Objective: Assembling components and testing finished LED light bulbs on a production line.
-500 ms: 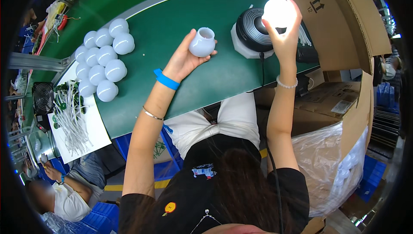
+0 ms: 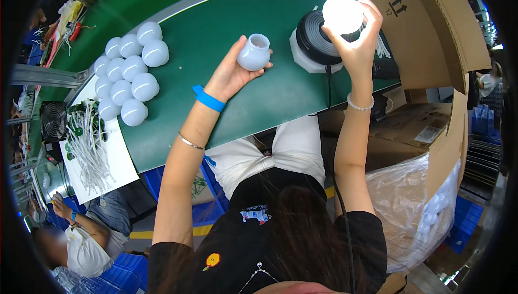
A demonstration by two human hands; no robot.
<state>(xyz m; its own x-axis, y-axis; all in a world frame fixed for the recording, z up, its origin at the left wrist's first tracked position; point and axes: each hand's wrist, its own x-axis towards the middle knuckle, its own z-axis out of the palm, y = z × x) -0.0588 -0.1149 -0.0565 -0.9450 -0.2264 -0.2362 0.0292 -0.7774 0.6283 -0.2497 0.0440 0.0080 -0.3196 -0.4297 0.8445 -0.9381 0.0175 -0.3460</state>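
In my left hand point(image 2: 232, 75) is a white bulb cover point(image 2: 253, 56), its round opening facing up and away from me. The fingers wrap around its sides over the green table. My right hand point(image 2: 359, 37) grips a brightly lit white globe point(image 2: 342, 14), thumb on the left and fingers on the far right side. This globe is over the right part of a round black ribbed device point(image 2: 318, 37) on a white base; its glare hides whether they touch. At the table's left, several white globes point(image 2: 132, 69) lie grouped together.
Wires with green boards point(image 2: 89, 153) lie on a white sheet at the left, beside a black fan point(image 2: 54, 121). White wires point(image 2: 382, 45) lie behind the device. A cardboard box point(image 2: 431, 29) and a plastic-lined box point(image 2: 410, 207) stand at the right. Another person point(image 2: 89, 240) sits at lower left.
My right hand has shifted the lit globe slightly left, further over the black device. My left hand and its bulb cover have stayed nearly still.
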